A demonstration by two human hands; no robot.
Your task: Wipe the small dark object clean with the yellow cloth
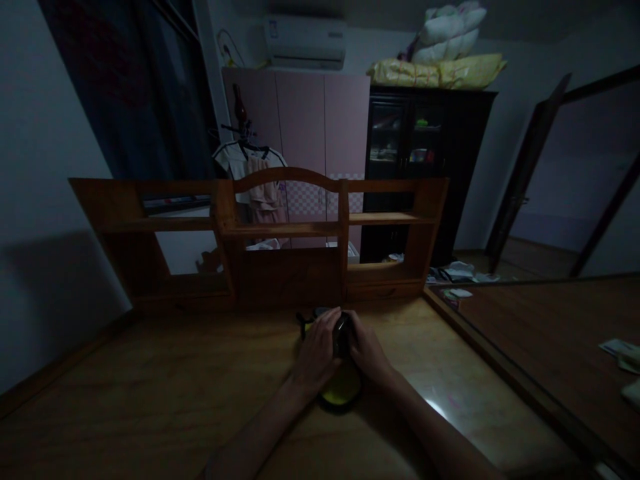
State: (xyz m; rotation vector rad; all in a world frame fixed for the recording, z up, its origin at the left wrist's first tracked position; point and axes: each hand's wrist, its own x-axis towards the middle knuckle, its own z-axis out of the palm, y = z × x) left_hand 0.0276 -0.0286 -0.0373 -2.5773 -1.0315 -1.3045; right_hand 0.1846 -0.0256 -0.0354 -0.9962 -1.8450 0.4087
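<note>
Hands meet on a wooden desk (pixel 175 387), close to the middle of its rear edge, and between them sits a yellow object (pixel 343 392) with a black upper part (the light is poor, so I cannot tell what kind of thing it is). The object rests on the desk just in front of the shelf unit (pixel 290 280), which stands along the rear edge.

The left hand (pixel 317 350) lies over the black part from the left, with its fingers pressed together and bent down over the top. The right hand (pixel 369 350) comes from the other side, and its fingers curl around the black part, so that the two hands touch or nearly touch above it. The yellow lower part shows below the wrists, nearer to the front edge. A small dark piece with some yellow also shows just left of the left fingertips; I cannot tell if it belongs to the object.

At the right edge of the desk begins a second, darker table (pixel 550 333) with some papers (pixel 617 347) near its far right side. Behind the desk stand a pink wardrobe (pixel 320 120) and a black cabinet (pixel 450 147) with bedding (pixel 440 67) piled on top. Clothes (pixel 260 180) hang in front of the wardrobe, and an air conditioner (pixel 305 41) is on the wall above it.
</note>
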